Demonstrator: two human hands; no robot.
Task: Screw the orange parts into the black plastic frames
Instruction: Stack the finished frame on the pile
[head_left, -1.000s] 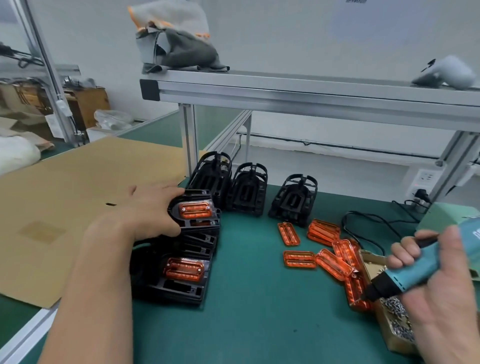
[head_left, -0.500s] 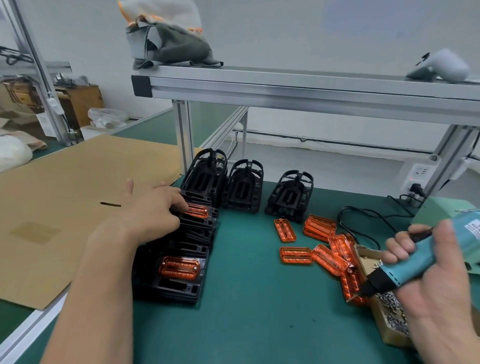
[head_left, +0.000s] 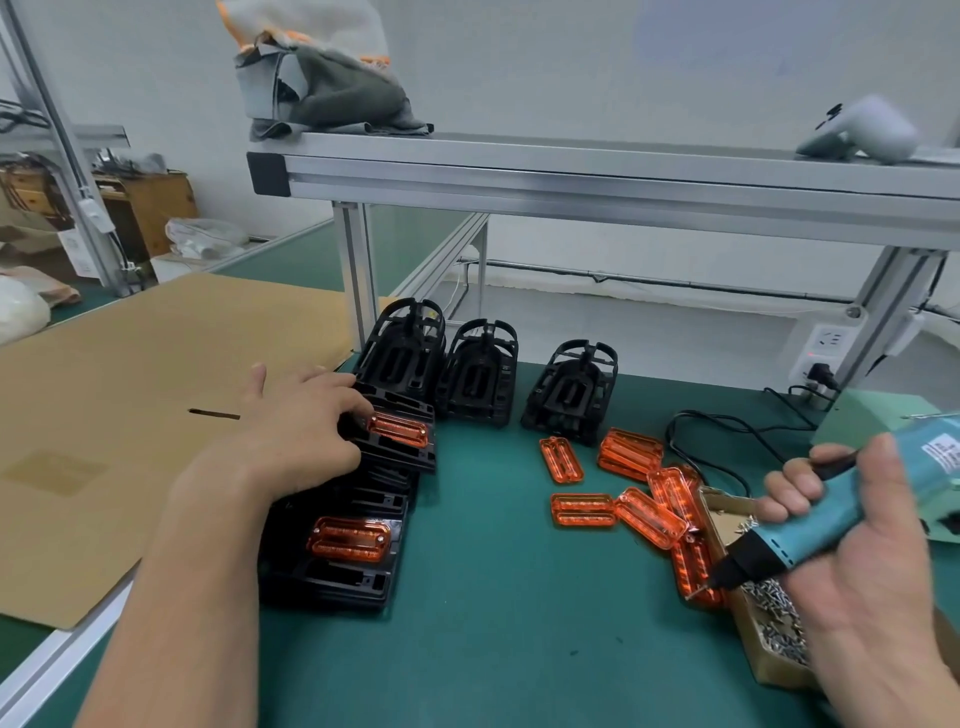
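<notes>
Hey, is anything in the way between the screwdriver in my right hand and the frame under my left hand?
Only loose orange parts, lying flat on the mat between the screwdriver in the right hand and the frame. The left hand holds the frame's left side, leaving its orange insert uncovered.

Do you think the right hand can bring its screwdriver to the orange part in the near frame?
Probably yes: the right hand grips the screwdriver, only mat lies between, the orange part faces up, and the left hand holds the far frame.

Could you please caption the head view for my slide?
Left hand grips a black frame; right hand holds the screwdriver.
</notes>
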